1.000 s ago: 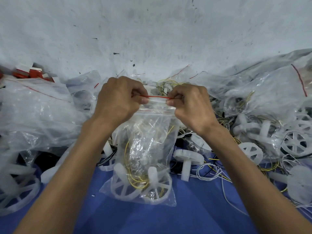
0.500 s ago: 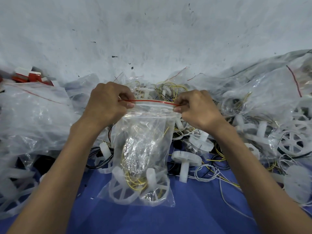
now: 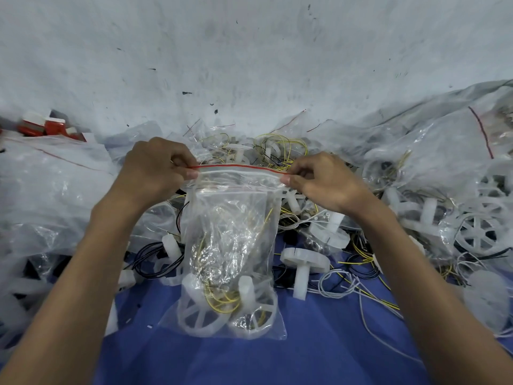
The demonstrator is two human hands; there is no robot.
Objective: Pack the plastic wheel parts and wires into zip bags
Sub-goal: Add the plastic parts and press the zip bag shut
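The zip bag (image 3: pixel 230 237) hangs upright between both hands, its bottom resting on the blue desk (image 3: pixel 319 343), with two white wheel parts (image 3: pixel 200 315) and a coil of yellow wires (image 3: pixel 222 298) lying at the bottom of it. The left hand (image 3: pixel 155 173) pinches the left end of the red-edged zip strip (image 3: pixel 238 169) and the right hand (image 3: pixel 324 182) pinches the right end, so each grip is clamped on the strip, with the thumb and fingers pressed together on it and the strip stretched taut between them. The step in hand looks like sealing the bag, but I cannot tell whether the track is closed along its whole run. That is the main risk: pressure sits only at the two ends, so the middle may be left unmated and the bag could gape once it is let go. The film below the strip is creased and bunched, and a fold caught in the track would stop it locking. A stray wire end rising into the mouth would do the same. The wheels are hard and bulky against thin plastic, so pulling the strip too tight could strain the seams. Just beside the bag lie a loose wheel part (image 3: pixel 302 265) and loose wires (image 3: pixel 347 282), which could snag it when it is moved.
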